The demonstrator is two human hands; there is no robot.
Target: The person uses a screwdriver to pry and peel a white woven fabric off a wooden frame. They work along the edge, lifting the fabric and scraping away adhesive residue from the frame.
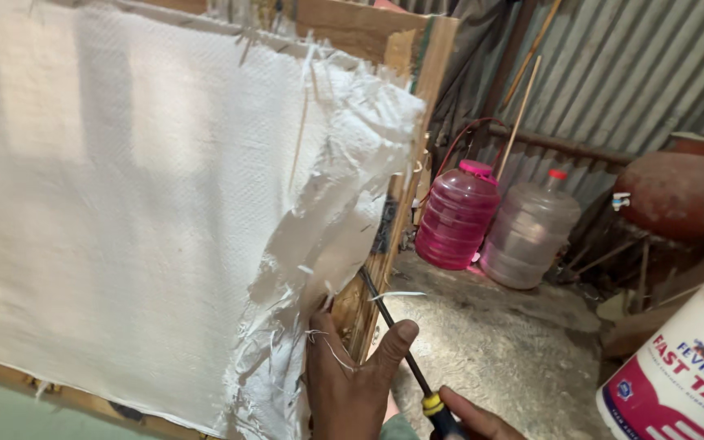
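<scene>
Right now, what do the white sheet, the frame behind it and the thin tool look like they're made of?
The white woven sheet looks like woven plastic sacking, matte: a fine weave shows and its torn edge frays into strands. The brown wooden frame seems bare, unfinished timber with visible grain. The thin dark-shafted tool, in the right hand, looks like dull metal with a yellow and black, probably plastic, handle. The left hand presses the sheet's edge.

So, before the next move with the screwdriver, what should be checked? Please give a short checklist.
1. Left hand holds the torn white cloth against the wooden frame: ok.
2. Right hand grips the screwdriver handle: ok, though mostly cut off.
3. Tip sits at the frame edge: cannot tell, cloth hides it.
4. Left thumb clear of the shaft: not ok, it rests against it.
5. Cloth edge is intact: not ok, frayed with loose threads.
6. White tin clear of the hands: ok.
</scene>
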